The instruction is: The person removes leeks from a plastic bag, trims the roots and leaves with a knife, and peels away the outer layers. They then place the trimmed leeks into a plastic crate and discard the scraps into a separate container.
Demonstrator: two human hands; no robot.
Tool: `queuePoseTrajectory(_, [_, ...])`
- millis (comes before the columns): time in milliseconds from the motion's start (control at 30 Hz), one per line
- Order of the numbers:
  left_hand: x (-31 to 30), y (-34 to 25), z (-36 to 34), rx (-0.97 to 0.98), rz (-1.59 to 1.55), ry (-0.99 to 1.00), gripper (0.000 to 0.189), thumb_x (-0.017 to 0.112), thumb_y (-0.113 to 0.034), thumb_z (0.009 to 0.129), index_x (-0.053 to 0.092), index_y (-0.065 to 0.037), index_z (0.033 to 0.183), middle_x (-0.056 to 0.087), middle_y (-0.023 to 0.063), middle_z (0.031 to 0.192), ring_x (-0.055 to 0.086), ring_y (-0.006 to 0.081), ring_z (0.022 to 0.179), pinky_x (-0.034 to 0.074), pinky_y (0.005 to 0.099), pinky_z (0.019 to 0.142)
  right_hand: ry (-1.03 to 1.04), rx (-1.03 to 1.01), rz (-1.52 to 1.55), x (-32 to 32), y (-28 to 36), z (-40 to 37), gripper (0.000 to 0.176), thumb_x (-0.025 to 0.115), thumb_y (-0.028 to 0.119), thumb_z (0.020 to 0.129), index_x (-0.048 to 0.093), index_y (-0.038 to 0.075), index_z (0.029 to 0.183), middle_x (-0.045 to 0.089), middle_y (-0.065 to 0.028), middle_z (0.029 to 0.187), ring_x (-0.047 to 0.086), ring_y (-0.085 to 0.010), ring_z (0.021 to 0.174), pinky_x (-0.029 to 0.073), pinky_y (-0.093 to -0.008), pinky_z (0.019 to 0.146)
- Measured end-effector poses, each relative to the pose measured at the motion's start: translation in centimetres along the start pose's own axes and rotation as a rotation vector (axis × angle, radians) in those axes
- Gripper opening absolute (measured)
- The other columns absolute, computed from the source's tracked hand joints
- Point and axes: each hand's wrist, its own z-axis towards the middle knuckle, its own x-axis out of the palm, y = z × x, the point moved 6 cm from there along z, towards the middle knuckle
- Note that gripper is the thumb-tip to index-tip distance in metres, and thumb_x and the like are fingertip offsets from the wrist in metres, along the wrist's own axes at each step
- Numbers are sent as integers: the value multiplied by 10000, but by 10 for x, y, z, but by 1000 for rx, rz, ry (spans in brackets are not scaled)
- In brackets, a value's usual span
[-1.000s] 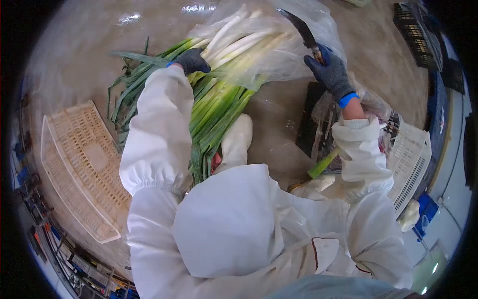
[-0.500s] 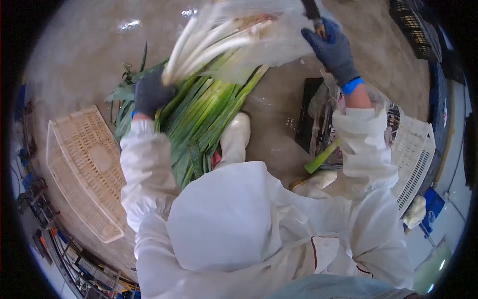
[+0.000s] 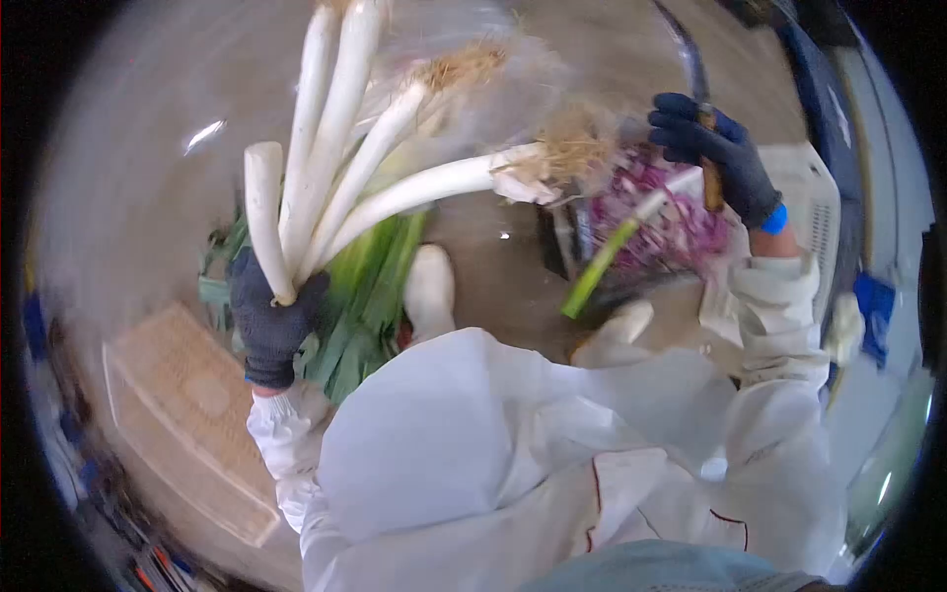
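Note:
My left hand (image 3: 279,321), in a dark glove, is closed round a bunch of leeks (image 3: 326,163). Their white stalks fan upward and to the right, and some end in brown, stringy roots (image 3: 577,148). One short stalk leans at the left of the bunch. Below and behind this hand lie long green leek leaves (image 3: 370,326). My right hand (image 3: 735,163), gloved too, grips a knife by its wooden handle (image 3: 711,187), the dark curved blade (image 3: 686,44) pointing up and away. Under the right hand, a loose leek piece (image 3: 614,252) lies across shredded purple scraps (image 3: 641,202).
A pale plastic crate (image 3: 187,414) stands on the floor at the left. Another white crate (image 3: 824,197) is at the right, beside the purple scraps. My white boots (image 3: 431,291) are on the wet floor (image 3: 493,257) between the leaves and the scraps.
My left hand has come nearer my body, and the stalks now spread upward. The knife hand has moved right and down. The clear plastic sheet over the stalks has left that spot; purple scraps now show.

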Motion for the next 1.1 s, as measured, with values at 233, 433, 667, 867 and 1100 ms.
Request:
queuePoseTrajectory(233, [96, -128, 53, 411, 50, 166, 538, 775, -212, 608, 626, -83, 1109, 609, 164, 871, 553, 366, 836, 407, 441, 788, -620, 39, 85, -86, 7, -230, 456, 544, 232, 968, 489, -7, 1353, 615, -124, 1250, 622, -206, 1103, 503, -289, 894])
queuePoseTrajectory(433, [236, -156, 43, 418, 327, 482, 746, 768, -335, 653, 527, -45, 1296, 614, 164, 1041, 564, 346, 930, 412, 482, 803, -614, 8, -7, -99, 6, -244, 403, 539, 211, 976, 525, 3, 1320, 648, -104, 1188, 648, -156, 957, 506, -252, 784])
queuePoseTrajectory(667, [257, -158, 36, 491, 193, 450, 842, 741, -387, 723, 400, -27, 1404, 577, 209, 1172, 566, 369, 1045, 417, 521, 878, -544, 30, -63, -102, 2, -229, 363, 556, 230, 973, 580, 36, 1278, 685, -51, 1111, 641, -101, 778, 504, -222, 652])
queuePoseTrajectory(867, [265, -205, 41, 702, 3, 415, 907, 728, -474, 737, 368, -17, 1433, 479, 247, 1342, 501, 374, 1198, 368, 521, 981, -640, -51, 192, -141, -127, -184, 335, 608, 248, 945, 633, 31, 1200, 697, -60, 1057, 623, -90, 743, 497, -234, 663])
queuePoseTrajectory(1100, [291, -268, 53, 884, 170, 523, 917, 749, -447, 746, 346, -2, 1439, 507, 252, 1314, 535, 396, 1157, 411, 490, 957, -708, 9, -731, -172, -142, -101, 468, 654, 422, 877, 627, 89, 1205, 697, -127, 1012, 675, -317, 842, 523, -371, 766])
